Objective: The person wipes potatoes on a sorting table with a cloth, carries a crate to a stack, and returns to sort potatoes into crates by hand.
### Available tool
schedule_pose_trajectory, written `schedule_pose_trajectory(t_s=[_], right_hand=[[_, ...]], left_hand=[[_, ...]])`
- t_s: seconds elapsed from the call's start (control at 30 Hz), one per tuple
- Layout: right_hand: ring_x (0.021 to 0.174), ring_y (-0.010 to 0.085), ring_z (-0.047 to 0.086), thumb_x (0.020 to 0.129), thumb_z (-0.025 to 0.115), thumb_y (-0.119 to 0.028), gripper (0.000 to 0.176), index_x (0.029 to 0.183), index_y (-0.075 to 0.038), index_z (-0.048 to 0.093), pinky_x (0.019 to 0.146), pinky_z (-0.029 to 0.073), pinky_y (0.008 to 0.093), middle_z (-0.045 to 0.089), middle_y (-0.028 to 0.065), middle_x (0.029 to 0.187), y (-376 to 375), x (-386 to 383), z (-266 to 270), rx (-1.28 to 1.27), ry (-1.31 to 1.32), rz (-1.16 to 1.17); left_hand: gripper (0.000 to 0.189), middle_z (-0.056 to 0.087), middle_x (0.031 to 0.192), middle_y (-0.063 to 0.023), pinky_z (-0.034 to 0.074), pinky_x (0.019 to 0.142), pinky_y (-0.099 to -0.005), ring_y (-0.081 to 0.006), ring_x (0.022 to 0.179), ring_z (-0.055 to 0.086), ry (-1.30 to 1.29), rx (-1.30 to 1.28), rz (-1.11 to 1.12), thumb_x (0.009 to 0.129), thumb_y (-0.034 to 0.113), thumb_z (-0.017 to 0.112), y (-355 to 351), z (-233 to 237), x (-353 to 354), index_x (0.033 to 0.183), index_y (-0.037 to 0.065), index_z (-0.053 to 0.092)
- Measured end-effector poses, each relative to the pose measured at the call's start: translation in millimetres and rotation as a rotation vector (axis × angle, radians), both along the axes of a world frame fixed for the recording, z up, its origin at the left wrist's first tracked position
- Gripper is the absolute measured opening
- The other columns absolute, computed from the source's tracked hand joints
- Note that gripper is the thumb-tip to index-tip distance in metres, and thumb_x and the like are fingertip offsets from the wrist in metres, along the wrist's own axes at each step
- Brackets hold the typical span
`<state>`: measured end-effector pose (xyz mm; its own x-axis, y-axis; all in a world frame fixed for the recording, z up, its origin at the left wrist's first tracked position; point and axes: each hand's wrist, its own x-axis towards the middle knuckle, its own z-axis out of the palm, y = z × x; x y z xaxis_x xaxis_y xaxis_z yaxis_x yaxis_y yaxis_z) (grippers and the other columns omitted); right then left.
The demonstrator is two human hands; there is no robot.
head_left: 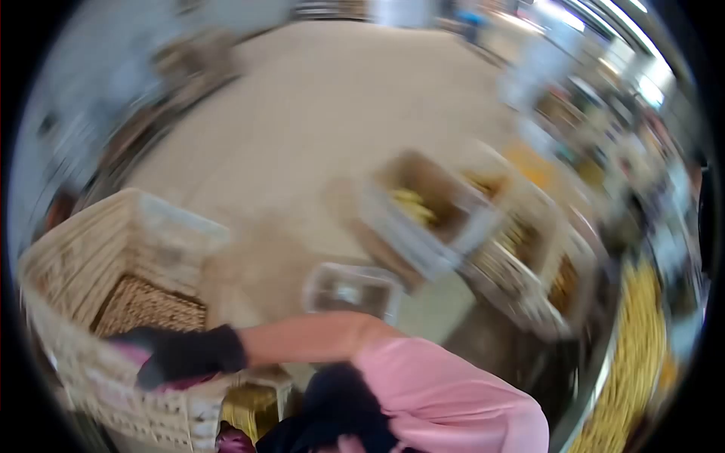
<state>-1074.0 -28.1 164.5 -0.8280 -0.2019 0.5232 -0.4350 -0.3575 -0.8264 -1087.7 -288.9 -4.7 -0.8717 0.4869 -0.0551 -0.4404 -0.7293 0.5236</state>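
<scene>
A dark glove with purple patches covers my right hand (181, 359), which reaches left from a pink sleeve (453, 389). It overlaps the near rim of a large cream plastic crate (72, 264), its fingers smeared by motion. Brown, rough-textured pieces (155, 306) cover the crate's floor. At the bottom edge, a bit of my left hand (234, 439) shows in a maroon glove, close to the crate's lower corner; its fingers are mostly hidden. Just above it is a smaller container with yellow contents (251, 408).
A small clear tub (355, 291) stands on the floor ahead. Several pale crates (430, 249) with yellow pieces are at the right. A long heap of yellow sticks (630, 359) runs along the right edge. Brown boxes (196, 60) stand by the left wall.
</scene>
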Motion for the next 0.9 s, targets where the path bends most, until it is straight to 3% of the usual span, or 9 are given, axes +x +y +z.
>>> schedule_pose_trajectory(t_s=[0.23,0.27,0.37,0.4,0.47,0.53,0.6,0.67,0.9], right_hand=[[0.072,0.0149,0.055,0.064,0.059,-0.012,0.093,0.143,-0.001,0.013,0.068,0.049,0.0303,0.058,0.0121,0.086,67,233,65,0.086,-0.088,-0.532],[0.07,0.0169,0.055,0.064,0.059,-0.013,0.095,0.144,-0.001,0.009,0.069,0.049,0.0298,0.059,0.0127,0.084,78,286,58,0.17,0.139,-0.749],[0.075,0.018,0.056,0.065,0.059,-0.013,0.096,0.144,-0.002,0.007,0.071,0.049,0.029,0.059,0.0164,0.092,87,358,54,0.229,0.108,-1.023],[0.088,0.0225,0.058,0.066,0.061,-0.014,0.097,0.144,-0.003,0.006,0.078,0.047,0.0316,0.056,0.0218,0.107,90,381,59,0.27,0.017,-1.106],[0.097,0.0232,0.055,0.067,0.063,-0.015,0.097,0.145,-0.003,0.006,0.084,0.045,0.0321,0.052,0.023,0.116,102,412,49,0.362,0.105,-1.321],[0.121,0.0238,0.044,0.071,0.066,-0.02,0.095,0.145,-0.003,0.008,0.099,0.035,0.0332,0.039,0.0223,0.136,123,440,34,0.511,0.27,-1.614],[0.125,0.0243,0.039,0.071,0.065,-0.02,0.093,0.145,-0.004,0.011,0.102,0.03,0.0328,0.037,0.0202,0.138,126,481,34,0.381,0.136,-1.636],[0.129,0.0248,0.034,0.071,0.064,-0.021,0.092,0.145,-0.006,0.013,0.105,0.026,0.0324,0.034,0.018,0.141,130,518,32,0.228,-0.012,-1.649],[0.125,0.02,0.038,0.071,0.064,-0.011,0.087,0.144,-0.006,0.017,0.103,0.028,0.031,0.04,0.0151,0.137,222,610,-1,-0.019,-0.206,-1.883]], left_hand=[[0.055,0.054,0.122,-0.0065,0.045,0.086,-0.0379,-0.018,0.101,0.058,0.018,0.022,-0.73,0.091,0.046,0.038,170,-17,7,0.132,0.01,0.038],[0.055,0.054,0.123,-0.0063,0.044,0.087,-0.0383,-0.0175,0.102,0.058,0.044,0.034,-0.847,0.091,0.046,0.038,199,-14,45,0.133,0.01,0.037],[0.056,0.053,0.125,-0.0055,0.044,0.091,-0.0394,-0.016,0.104,0.057,0.144,0.116,-1.213,0.092,0.046,0.037,269,-29,74,0.135,0.01,0.035],[0.056,0.053,0.124,-0.004,0.044,0.089,-0.039,-0.0156,0.1,0.058,-0.266,0.121,-1.323,0.091,0.047,0.038,288,-16,94,0.134,0.011,0.036],[0.055,0.056,0.12,0.0007,0.046,0.085,-0.0392,-0.0146,0.093,0.059,-0.55,0.135,-1.535,0.09,0.05,0.04,327,8,144,0.132,0.015,0.038],[0.049,0.059,0.112,0.0003,0.046,0.086,-0.0375,-0.0144,0.091,0.06,-1.221,0.24,-1.405,0.09,0.047,0.04,371,1,169,0.127,0.015,0.043],[0.046,0.06,0.11,-0.0014,0.045,0.09,-0.0403,-0.0198,0.095,0.059,-1.538,0.127,-1.333,0.091,0.044,0.042,409,15,215,0.124,0.012,0.046],[0.045,0.059,0.114,-0.0037,0.043,0.094,-0.0426,-0.0257,0.101,0.058,-0.675,-0.075,-1.567,0.09,0.04,0.045,434,28,273,0.124,0.011,0.047],[0.051,0.048,0.129,-0.0111,0.042,0.095,-0.0448,-0.0286,0.114,0.05,1.013,0.001,-1.522,0.085,0.03,0.054,535,10,417,0.129,0.008,0.041]])
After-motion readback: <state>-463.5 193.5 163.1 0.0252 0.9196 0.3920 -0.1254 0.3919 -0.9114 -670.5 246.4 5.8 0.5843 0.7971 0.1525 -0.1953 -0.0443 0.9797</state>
